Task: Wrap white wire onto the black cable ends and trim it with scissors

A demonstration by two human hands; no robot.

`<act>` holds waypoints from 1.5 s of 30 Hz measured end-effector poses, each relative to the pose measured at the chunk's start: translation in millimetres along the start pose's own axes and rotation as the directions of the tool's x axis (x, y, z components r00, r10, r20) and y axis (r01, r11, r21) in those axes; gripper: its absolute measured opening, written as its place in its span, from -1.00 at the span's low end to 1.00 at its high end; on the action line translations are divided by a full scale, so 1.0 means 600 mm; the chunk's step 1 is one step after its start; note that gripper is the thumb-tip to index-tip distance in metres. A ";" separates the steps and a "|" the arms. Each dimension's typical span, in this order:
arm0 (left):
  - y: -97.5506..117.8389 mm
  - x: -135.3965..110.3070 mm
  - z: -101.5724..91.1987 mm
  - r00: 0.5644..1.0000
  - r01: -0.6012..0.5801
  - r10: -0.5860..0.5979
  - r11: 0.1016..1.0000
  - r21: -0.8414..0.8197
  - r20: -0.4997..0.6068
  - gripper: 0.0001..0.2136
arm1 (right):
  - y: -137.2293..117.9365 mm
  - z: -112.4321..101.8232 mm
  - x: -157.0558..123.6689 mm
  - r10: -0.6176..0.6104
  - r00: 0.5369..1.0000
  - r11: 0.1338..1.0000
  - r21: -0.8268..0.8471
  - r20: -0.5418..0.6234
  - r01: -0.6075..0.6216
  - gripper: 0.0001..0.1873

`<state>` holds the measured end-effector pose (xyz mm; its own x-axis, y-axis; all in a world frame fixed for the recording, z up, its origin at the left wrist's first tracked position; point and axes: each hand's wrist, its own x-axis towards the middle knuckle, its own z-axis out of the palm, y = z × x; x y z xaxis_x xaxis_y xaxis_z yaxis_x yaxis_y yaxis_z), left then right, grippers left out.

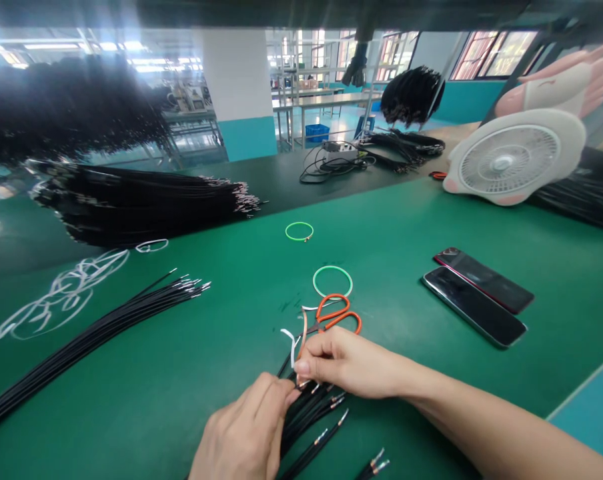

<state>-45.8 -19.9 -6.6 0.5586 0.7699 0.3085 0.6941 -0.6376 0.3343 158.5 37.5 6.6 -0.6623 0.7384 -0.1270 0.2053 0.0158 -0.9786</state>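
Note:
My left hand (244, 427) is closed at the stripped ends of a bunch of black cables (306, 417), its fingertips on one cable's end. Just above it my right hand (344, 363) pinches a thin copper-coloured strand (304, 327), and a white strip (289, 340) stands up beside those fingers. The exact grip point is partly hidden by the fingers. Right behind the right hand lie scissors (334, 317) with orange handles, their blades partly covered. Loose cable ends (376, 463) lie at the bottom edge.
A green ring (333, 267) and a smaller one (299, 223) lie beyond the scissors. To the left are a cable bundle (131, 313), white strips (66, 293) and a large cable stack (146, 207). Two phones (474, 307) and a fan (511, 160) are on the right.

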 end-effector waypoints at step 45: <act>-0.008 0.037 0.019 0.649 0.720 -0.540 0.211 -0.661 0.536 -0.52 | -0.050 -0.082 -0.046 -0.026 0.974 0.593 -0.780 0.226 0.197 -0.74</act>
<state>-31.5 0.6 -11.7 0.2316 0.8586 -0.4573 0.2489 0.4021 0.8811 206.2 50.0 47.6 -0.8134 0.5658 -0.1348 0.5533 0.6813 -0.4792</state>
